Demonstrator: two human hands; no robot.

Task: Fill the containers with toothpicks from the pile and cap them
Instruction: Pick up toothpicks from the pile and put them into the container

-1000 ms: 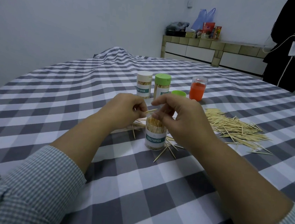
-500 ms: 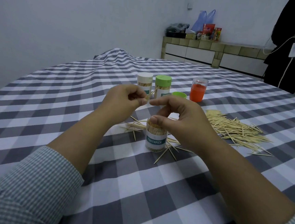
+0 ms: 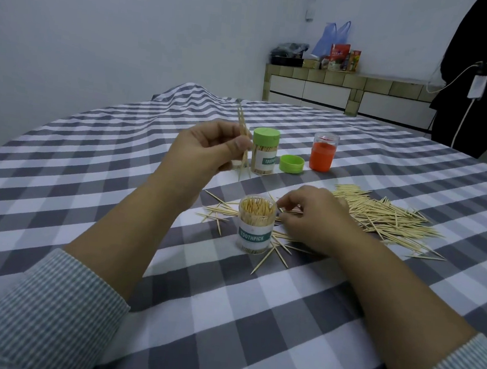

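From the head camera, the left hand (image 3: 207,151) is raised above the checked surface (image 3: 225,315), its fingers (image 3: 239,147) pinching a small bunch of toothpicks (image 3: 242,137) held nearly upright. Just behind those fingers stands a green-capped container (image 3: 265,151); a loose green cap (image 3: 291,164) and an orange container (image 3: 323,156) sit to their right. Lower down, the right hand (image 3: 315,220) rests on scattered toothpicks, fingers (image 3: 286,204) curled and pinching a toothpick beside the open, filled toothpick container (image 3: 255,226). The toothpick pile (image 3: 386,217) lies right of that hand.
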